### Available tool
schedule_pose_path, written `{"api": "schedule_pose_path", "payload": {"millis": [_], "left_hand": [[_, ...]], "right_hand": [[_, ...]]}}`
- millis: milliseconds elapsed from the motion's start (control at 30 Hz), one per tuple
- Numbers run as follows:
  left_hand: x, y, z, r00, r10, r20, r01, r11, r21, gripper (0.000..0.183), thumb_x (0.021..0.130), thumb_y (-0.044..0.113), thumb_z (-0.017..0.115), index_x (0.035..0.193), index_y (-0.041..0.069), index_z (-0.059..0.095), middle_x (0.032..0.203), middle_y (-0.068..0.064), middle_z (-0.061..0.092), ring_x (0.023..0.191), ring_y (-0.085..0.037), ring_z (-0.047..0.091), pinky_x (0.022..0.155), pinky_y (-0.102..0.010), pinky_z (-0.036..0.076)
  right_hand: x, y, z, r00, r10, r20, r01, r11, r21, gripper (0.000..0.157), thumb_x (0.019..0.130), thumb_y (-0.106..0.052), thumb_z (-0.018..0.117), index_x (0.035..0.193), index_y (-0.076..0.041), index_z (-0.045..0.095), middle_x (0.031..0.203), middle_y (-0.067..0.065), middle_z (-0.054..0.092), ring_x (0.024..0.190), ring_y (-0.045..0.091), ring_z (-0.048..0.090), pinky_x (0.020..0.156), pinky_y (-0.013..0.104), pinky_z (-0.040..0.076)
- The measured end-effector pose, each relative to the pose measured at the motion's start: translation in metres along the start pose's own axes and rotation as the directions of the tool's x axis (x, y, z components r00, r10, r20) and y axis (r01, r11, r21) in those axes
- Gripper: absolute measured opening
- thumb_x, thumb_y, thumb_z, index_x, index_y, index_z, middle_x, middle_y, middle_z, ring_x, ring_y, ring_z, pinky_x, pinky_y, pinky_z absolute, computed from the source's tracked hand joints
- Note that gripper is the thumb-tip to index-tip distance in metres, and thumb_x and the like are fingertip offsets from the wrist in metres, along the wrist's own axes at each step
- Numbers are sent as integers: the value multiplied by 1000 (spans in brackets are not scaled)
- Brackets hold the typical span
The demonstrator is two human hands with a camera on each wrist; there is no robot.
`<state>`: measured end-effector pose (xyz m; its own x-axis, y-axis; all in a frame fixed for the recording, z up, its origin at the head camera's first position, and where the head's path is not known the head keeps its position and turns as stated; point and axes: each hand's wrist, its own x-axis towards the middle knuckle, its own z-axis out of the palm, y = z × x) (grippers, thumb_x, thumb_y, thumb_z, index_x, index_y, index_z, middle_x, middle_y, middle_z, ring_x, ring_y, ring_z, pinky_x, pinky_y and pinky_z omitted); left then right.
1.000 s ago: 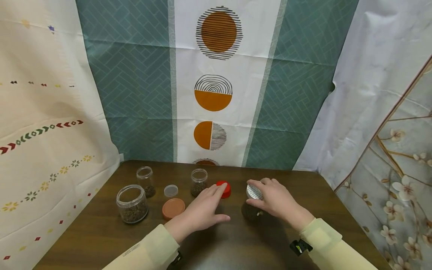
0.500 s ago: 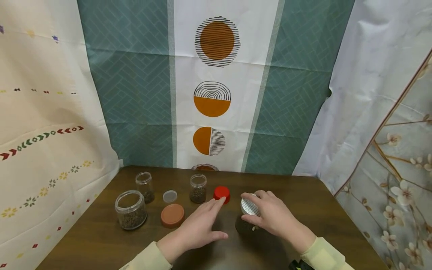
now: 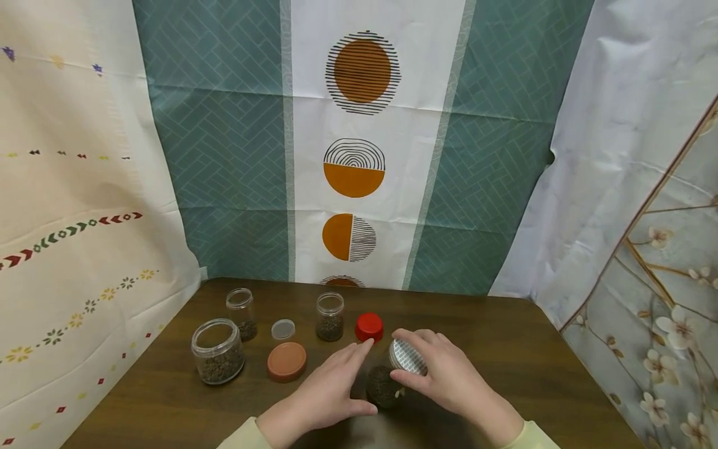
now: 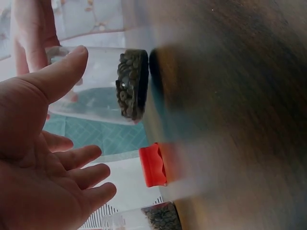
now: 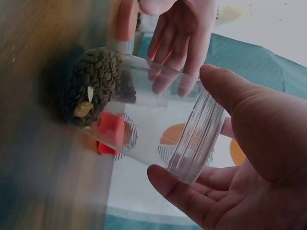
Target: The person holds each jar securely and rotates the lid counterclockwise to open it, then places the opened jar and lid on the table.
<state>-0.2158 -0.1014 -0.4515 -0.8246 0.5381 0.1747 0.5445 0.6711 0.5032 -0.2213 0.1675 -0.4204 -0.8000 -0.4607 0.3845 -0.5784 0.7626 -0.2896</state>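
Observation:
My right hand (image 3: 449, 374) grips a clear jar by its ribbed lid (image 5: 199, 136), thumb and fingers around the sides. From above the lid (image 3: 408, 357) looks silvery. The jar (image 5: 148, 112) is tilted, with dark pellets (image 5: 96, 79) and a few pale pieces at its bottom. A narrow gap seems to show under its base in the left wrist view. My left hand (image 3: 328, 390) holds nothing; its fingers are extended and its thumb spread beside the jar's lower part. Whether it touches the jar is unclear. Just beyond the left fingertips stands a red cap (image 3: 369, 327).
To the left on the brown table (image 3: 477, 324) stand a wide open jar (image 3: 217, 358), a slim jar (image 3: 241, 315) and another small jar (image 3: 330, 318), all with dark pellets. A clear lid (image 3: 283, 329) and an orange-brown lid (image 3: 287, 362) lie between them. Patterned curtains (image 3: 235, 156) surround the table.
My right hand has brought the jar left and nearer, tilting its base toward my left hand. My left hand has stayed open and moved slightly nearer. The head view has shifted a little upward.

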Motion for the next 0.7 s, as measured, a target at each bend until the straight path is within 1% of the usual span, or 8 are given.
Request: {"api": "schedule_pose_path", "payload": {"millis": [100, 300, 567, 700], "left_hand": [[-1, 0, 0, 1000, 2, 0, -2, 1000, 3, 112, 87, 43, 96, 174, 13, 31, 168, -18, 47, 156, -42, 43, 118, -64, 42], [-1, 0, 2, 1000, -3, 4, 3, 1000, 24, 113, 86, 46, 96, 173, 12, 32, 167, -18, 48, 152, -42, 47, 117, -62, 44], [1, 0, 9, 1000, -2, 11, 1, 999, 52, 113, 85, 50, 96, 171, 9, 36, 164, -11, 52, 148, -36, 53, 116, -58, 47], [2, 0, 11, 1000, -7, 7, 6, 997, 71, 112, 84, 51, 96, 169, 8, 39, 164, -11, 53, 147, -36, 54, 116, -56, 47]], "right_hand": [[0, -4, 3, 1000, 18, 12, -19, 999, 46, 66, 97, -63, 78, 152, -28, 65, 137, -1, 69, 123, 26, 68, 98, 54, 59], [-2, -8, 7, 996, 72, 52, -79, 987, 143, 71, 96, -70, 75, 153, -31, 62, 144, -1, 67, 129, 29, 66, 101, 58, 57], [-3, -9, 14, 988, 123, 96, -143, 959, 246, 69, 98, -58, 80, 155, -25, 60, 151, -3, 63, 138, 30, 62, 108, 61, 53], [-5, -9, 16, 986, 135, 98, -156, 954, 256, 68, 98, -60, 79, 155, -28, 58, 151, -1, 63, 137, 30, 64, 106, 61, 54]]}}
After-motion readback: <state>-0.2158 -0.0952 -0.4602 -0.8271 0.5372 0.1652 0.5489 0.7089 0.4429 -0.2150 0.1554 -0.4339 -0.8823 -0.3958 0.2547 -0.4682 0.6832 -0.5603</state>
